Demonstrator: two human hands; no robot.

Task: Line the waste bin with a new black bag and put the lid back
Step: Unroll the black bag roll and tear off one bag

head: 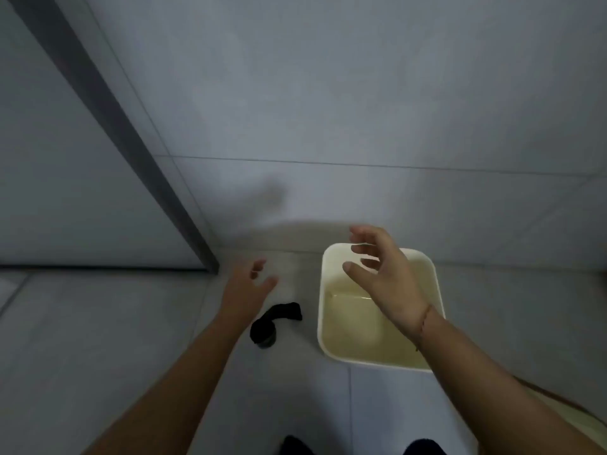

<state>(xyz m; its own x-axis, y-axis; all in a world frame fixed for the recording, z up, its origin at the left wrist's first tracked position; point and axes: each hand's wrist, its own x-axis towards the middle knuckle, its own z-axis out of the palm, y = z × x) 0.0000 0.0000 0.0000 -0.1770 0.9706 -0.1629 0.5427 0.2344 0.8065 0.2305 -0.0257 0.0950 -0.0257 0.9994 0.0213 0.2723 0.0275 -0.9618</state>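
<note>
A white rectangular waste bin (325, 323) stands on the tiled floor against the wall, with no lid on it and a bare pale inside. A roll of black bags (269, 326) lies on the floor just left of the bin, one end partly unrolled. My right hand (381, 274) hovers over the bin's mouth with fingers spread, holding nothing. My left hand (246, 287) is stretched out over the floor above the roll, fingers apart and empty. No lid is in view.
A pale tiled wall (328, 110) rises right behind the bin. A dark metal frame (124, 139) of a glass partition runs down to the floor at the left. Dark feet (295, 446) show at the bottom edge.
</note>
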